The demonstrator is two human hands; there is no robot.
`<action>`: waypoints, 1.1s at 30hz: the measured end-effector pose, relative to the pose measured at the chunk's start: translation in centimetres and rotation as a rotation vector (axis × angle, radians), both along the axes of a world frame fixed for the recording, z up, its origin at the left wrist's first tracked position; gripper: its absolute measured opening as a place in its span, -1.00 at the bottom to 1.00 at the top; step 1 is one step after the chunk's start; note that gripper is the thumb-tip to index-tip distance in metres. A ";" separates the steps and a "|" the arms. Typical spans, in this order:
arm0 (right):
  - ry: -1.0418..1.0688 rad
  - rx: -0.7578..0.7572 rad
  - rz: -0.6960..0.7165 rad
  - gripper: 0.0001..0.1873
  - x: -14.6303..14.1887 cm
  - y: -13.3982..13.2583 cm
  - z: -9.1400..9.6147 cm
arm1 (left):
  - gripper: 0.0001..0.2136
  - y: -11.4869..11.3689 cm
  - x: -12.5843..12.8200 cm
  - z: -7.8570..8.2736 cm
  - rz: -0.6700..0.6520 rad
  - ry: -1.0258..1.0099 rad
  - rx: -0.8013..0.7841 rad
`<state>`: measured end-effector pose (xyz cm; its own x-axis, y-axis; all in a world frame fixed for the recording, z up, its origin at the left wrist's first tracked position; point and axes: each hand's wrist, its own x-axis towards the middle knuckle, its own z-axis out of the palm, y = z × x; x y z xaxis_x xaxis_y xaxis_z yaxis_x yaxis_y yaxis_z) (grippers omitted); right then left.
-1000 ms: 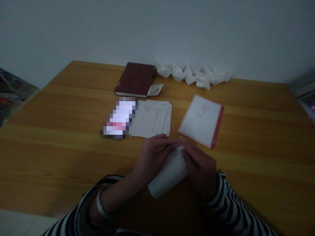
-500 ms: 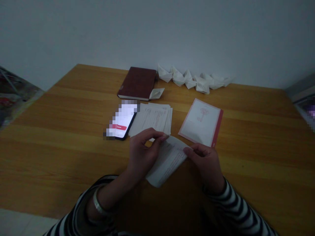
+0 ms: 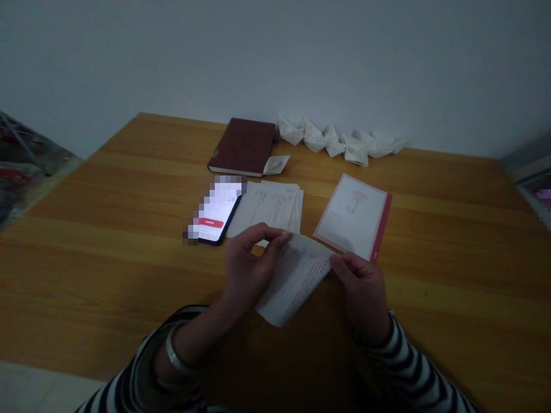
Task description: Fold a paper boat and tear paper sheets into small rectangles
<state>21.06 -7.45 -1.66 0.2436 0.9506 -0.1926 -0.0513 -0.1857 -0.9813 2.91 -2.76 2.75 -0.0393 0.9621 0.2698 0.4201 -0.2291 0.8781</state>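
Observation:
A printed sheet of paper [image 3: 297, 278] is stretched between my two hands, tilted above the near part of the table. My left hand [image 3: 252, 264] pinches its upper left corner between thumb and fingers. At its upper right corner, my right hand [image 3: 364, 287] is closed in a pinch. Just beyond my left hand lies a stack of printed sheets [image 3: 271, 206]. A white booklet with a red edge [image 3: 355, 215] lies flat beyond my right hand. To the left of the stack is a phone [image 3: 215, 215] with its screen lit.
A brown notebook [image 3: 243, 146] lies near the back of the wooden table [image 3: 107, 258], with a small folded paper [image 3: 276, 164] by its corner. Several folded paper shapes [image 3: 331, 140] stand in a row along the wall [image 3: 275, 57].
My right hand has shifted slightly to the right at the sheet's corner, and the sheet's top edge looks a bit more spread. Both hands still hold the paper.

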 end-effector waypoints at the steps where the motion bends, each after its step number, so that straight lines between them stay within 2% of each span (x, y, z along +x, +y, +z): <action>1: -0.025 0.003 0.010 -0.71 0.0 0.0 0.1 | -0.90 0.0 0.0 0.0 -0.001 -0.010 -0.008; 4: -0.059 0.023 -0.007 -0.72 -0.1 -0.1 0.2 | -0.90 0.1 -0.1 -0.2 0.002 -0.034 -0.033; 8: 0.009 0.011 -0.055 -0.83 -0.2 -0.1 0.0 | -0.90 0.2 -0.1 -0.4 0.022 -0.056 -0.063; 16: 0.061 -0.053 -0.059 -0.77 -0.1 -0.2 -0.1 | -0.91 0.3 0.0 -0.4 0.023 -0.112 -0.142; 21: 0.149 -0.041 0.133 -0.77 -0.2 -0.2 -0.1 | -0.91 0.1 0.0 -0.2 0.018 -0.147 -0.179; 25: 0.019 -0.020 0.126 -0.77 0.1 -0.2 -0.3 | -0.90 0.3 -0.1 -0.1 -0.009 -0.141 -0.216; 29: -0.114 0.082 0.109 -0.69 0.6 -0.1 0.3 | -0.89 0.5 -0.1 0.1 -0.073 -0.110 -0.249; 31: -0.208 0.129 0.175 -0.54 0.8 -0.1 0.9 | -0.91 0.4 -0.1 0.1 -0.160 -0.098 -0.235; 32: -0.273 0.149 0.239 -0.55 0.8 -0.1 1.1 | -0.91 0.3 -0.1 0.0 -0.223 -0.088 -0.222; 33: -0.351 0.160 0.308 -0.64 0.8 -0.2 1.2 | -0.92 0.2 -0.1 -0.1 -0.289 -0.074 -0.208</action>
